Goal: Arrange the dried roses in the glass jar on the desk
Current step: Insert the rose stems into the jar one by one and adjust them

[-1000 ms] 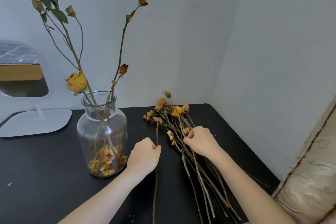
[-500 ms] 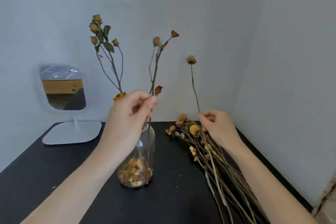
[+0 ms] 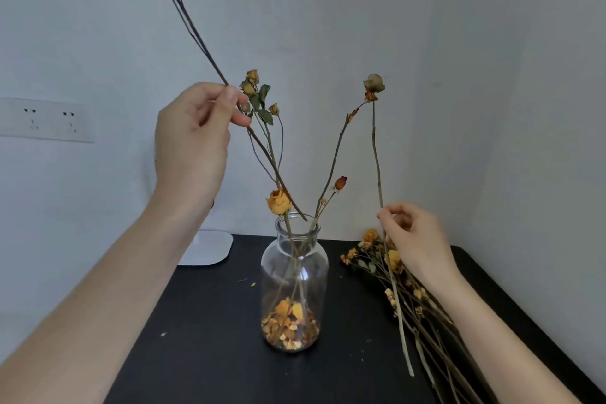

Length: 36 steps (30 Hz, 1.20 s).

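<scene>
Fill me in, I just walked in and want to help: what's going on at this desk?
A person is arranging dried roses. The left hand pinches a long stem, tilted left, its lower end in the mouth of the glass jar, which already holds several stems and loose petals. The right hand pinches a second stem, held upright beside the jar, by the pile of stems lying on the black desk.
</scene>
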Available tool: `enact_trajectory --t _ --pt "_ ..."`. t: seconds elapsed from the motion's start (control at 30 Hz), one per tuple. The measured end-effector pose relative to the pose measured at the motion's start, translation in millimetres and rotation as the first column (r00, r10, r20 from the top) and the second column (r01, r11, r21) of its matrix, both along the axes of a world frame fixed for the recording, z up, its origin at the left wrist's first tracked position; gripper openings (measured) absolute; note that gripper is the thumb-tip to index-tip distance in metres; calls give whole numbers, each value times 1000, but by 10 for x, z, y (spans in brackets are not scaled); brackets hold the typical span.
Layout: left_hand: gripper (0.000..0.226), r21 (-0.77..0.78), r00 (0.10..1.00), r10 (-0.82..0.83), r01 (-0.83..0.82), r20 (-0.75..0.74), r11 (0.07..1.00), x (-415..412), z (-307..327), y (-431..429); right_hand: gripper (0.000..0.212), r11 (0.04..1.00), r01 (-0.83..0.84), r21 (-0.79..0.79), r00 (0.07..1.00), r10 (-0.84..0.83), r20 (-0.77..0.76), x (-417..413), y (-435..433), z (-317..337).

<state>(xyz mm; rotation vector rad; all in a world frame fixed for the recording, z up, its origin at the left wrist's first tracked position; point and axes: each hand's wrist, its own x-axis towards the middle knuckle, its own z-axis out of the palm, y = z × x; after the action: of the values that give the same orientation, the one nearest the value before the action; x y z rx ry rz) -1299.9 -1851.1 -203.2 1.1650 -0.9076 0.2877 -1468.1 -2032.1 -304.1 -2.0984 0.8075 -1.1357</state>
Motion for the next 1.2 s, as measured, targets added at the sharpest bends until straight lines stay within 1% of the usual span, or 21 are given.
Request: enact_trajectory --t 0.1,0.2,0.3,0.37,0.53,0.6,0.7,0.8,0.87,0.93,0.97,1.0,1.03,1.1,1.13,1.17,1.2 --pt "19 89 991 42 -54 129 995 -37 -104 -84 4 1000 16 -14 1000 -16 12 -21 -23 -2" --pt "20 193 978 36 -76 205 978 -108 -242 -176 5 1000 20 -10 1000 -20 3 -27 -37 -26" --pt "12 308 962 41 -127 271 943 -137 -316 -249 6 1000 13 -5 1000 -13 2 -25 -44 -53" --pt "11 383 956 31 -146 291 912 -132 -360 -286 5 1000 13 -6 1000 -13 -1 -24 -43 -65" --pt "11 545 958 6 -169 288 822 -94 -471 -321 8 1000 19 -5 1000 -19 -14 -16 -43 -95" --pt "9 541 961 -5 -152 278 827 -86 -484 -329 9 1000 25 -2 1000 -25 -18 -6 -41 -92" --pt "11 476 972 -13 -104 236 873 -72 -480 -351 7 1000 26 0 1000 -26 -16 8 -30 -88" --pt "17 497 975 -21 -93 220 863 -71 -504 -358 5 1000 22 4 1000 -22 -7 20 -22 -84" --pt "21 515 971 -22 -106 237 851 -70 -535 -346 5 1000 18 7 1000 -18 2 27 -18 -71" --pt "36 528 963 0 -147 269 836 -52 -576 -300 4 1000 12 20 1000 -13 17 45 -20 -58" --pt "45 508 959 20 -168 283 845 -40 -610 -273 6 1000 14 26 1000 -15 27 48 -36 -51" --pt "51 454 956 52 -184 288 872 -33 -652 -236 9 999 17 29 999 -18 38 52 -53 -42" --pt "52 373 955 90 -197 284 907 -25 -710 -181 11 999 21 36 998 -23 51 62 -57 -29" --pt "49 232 966 146 -195 215 953 -26 -901 -120 11 998 33 44 996 -36 77 66 -76 11" --pt "51 215 978 146 -177 150 960 -38 -1027 -118 11 998 34 43 995 -38 94 68 -93 35" --pt "58 247 989 129 -143 72 958 -48 -1162 -138 11 999 35 40 993 -39 111 72 -108 65" --pt "68 321 994 109 -104 2 941 -59 -1294 -179 12 999 38 32 991 -42 129 78 -121 97"
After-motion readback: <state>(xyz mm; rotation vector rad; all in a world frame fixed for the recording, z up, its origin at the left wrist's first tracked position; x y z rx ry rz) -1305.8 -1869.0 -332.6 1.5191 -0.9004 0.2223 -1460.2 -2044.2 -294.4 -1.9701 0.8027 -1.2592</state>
